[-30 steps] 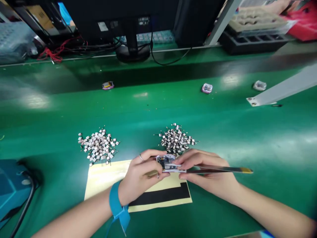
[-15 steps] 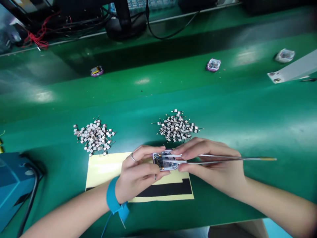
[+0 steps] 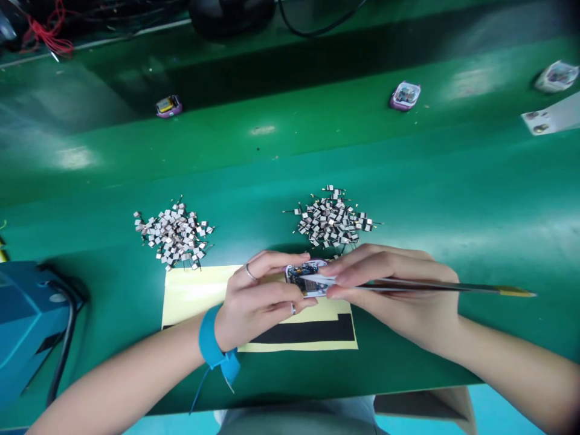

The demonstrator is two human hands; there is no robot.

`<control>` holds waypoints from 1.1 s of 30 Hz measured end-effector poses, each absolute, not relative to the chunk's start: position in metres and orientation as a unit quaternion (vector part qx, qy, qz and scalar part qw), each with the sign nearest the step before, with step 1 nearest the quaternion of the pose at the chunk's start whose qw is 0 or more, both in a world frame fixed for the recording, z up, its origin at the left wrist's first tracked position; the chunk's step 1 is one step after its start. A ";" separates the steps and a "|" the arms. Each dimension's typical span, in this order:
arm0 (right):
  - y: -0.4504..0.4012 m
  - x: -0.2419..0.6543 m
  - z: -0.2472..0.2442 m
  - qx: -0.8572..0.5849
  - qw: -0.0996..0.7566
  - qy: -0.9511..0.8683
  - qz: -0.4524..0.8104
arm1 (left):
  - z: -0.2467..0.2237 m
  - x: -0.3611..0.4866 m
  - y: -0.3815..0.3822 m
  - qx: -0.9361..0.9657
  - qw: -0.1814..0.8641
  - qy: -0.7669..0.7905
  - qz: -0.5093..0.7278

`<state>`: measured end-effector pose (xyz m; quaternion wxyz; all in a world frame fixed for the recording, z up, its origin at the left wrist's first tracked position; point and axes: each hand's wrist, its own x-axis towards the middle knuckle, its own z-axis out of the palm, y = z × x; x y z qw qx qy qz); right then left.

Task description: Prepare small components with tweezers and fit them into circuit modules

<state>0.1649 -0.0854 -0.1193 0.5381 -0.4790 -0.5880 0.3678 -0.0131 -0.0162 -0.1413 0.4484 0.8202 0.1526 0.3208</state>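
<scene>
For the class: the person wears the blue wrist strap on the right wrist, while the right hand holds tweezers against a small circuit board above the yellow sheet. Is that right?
No: the blue wrist strap is on the left wrist, as the head view shows. The right hand holds the tweezers against the small circuit board above the yellow sheet.

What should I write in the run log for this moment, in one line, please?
left hand: holds small circuit board | right hand: tweezers at board | beneath: yellow sheet | left wrist: blue strap
</scene>
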 end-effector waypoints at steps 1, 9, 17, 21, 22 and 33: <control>-0.086 0.165 -0.119 -0.483 0.541 -0.582 0.368 | -0.142 -0.013 -0.016 0.818 0.452 0.149 0.322; -0.085 0.173 -0.116 -0.467 0.521 -0.570 0.431 | -0.143 -0.012 -0.014 0.813 0.432 0.160 0.356; -0.082 0.168 -0.119 -0.460 0.504 -0.595 0.424 | -0.143 -0.012 -0.013 0.811 0.447 0.146 0.349; -0.084 0.165 -0.120 -0.468 0.538 -0.574 0.402 | -0.144 -0.012 -0.013 0.804 0.459 0.131 0.354; -0.085 0.165 -0.119 -0.469 0.543 -0.573 0.398 | -0.144 -0.012 -0.013 0.804 0.457 0.128 0.359; -0.092 0.176 -0.106 -0.429 0.524 -0.620 0.395 | -0.142 -0.013 -0.014 0.808 0.411 0.136 0.399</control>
